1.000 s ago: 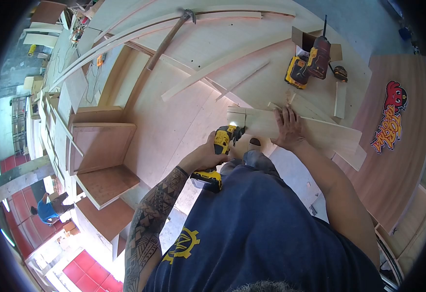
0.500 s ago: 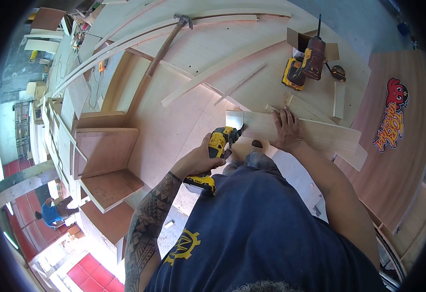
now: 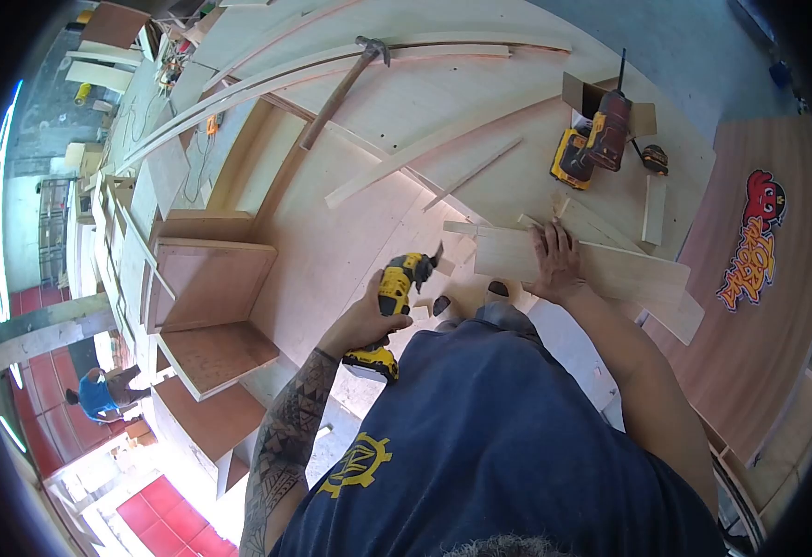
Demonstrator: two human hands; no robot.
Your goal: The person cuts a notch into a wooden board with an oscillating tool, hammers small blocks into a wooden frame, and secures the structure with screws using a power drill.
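My left hand (image 3: 371, 318) is wrapped round a yellow and black cordless multi-tool (image 3: 394, 290), its blade raised off the wood to the left of a pale board. That board (image 3: 610, 266) lies crosswise in front of me, its left end squared. On its upper edge rests my right hand (image 3: 557, 265), palm down with the fingers stretched out. Small wood offcuts (image 3: 464, 249) lie beside the board's left end. Thin wood strips (image 3: 601, 223) sit just beyond my right hand.
A hammer (image 3: 339, 96), a long curved strip (image 3: 443, 139), a red power tool (image 3: 608, 130) and a tape measure (image 3: 654, 159) lie on the plywood. Open wooden boxes (image 3: 211, 283) stand at left. A person (image 3: 100, 395) in blue is far left.
The multi-tool in my left hand has moved back to the left, away from the board. The board's left end piece is now separate, and a gap shows there.
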